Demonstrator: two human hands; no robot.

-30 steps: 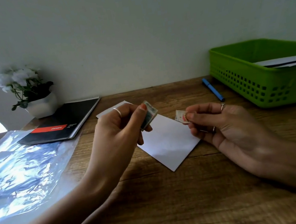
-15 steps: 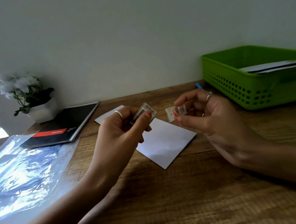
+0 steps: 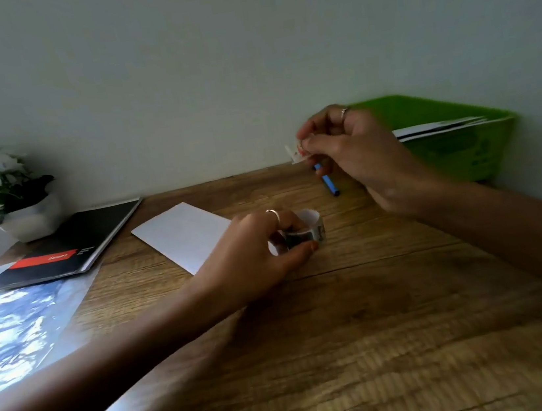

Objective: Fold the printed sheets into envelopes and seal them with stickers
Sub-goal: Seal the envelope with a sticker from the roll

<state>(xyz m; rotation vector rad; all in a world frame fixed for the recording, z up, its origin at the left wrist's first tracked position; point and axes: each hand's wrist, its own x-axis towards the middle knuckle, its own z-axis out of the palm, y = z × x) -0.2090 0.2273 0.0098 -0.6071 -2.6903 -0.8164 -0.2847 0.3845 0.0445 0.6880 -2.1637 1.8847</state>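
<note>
Left hand [image 3: 255, 255] low on the wooden desk [image 3: 365, 331], fingers and thumb curled round a roll of stickers [image 3: 304, 232]; roll sits at desk level, just right of the folded sheet. Ring visible on one finger.

Right hand [image 3: 348, 150] raised above the desk's far edge, in front of the green basket [image 3: 455, 153]. Thumb and fingertips pinch a small sticker [image 3: 295, 152], white with a spot of red; detail blurred.

Folded white sheet [image 3: 184, 235] lies flat on the desk, centre-left, its near corner hidden behind the left hand. Neither hand is seen touching it.

Blue pen [image 3: 328, 182] on the desk below the right hand, partly covered by it. Basket holds white papers [image 3: 442, 127], their edges showing above the rim.

Far left: black notebook [image 3: 68, 247] with a red label, white potted flowers [image 3: 3, 195] by the wall, clear plastic sleeve [image 3: 11, 315] at the desk's left edge, overlapped by the notebook's near corner.
</note>
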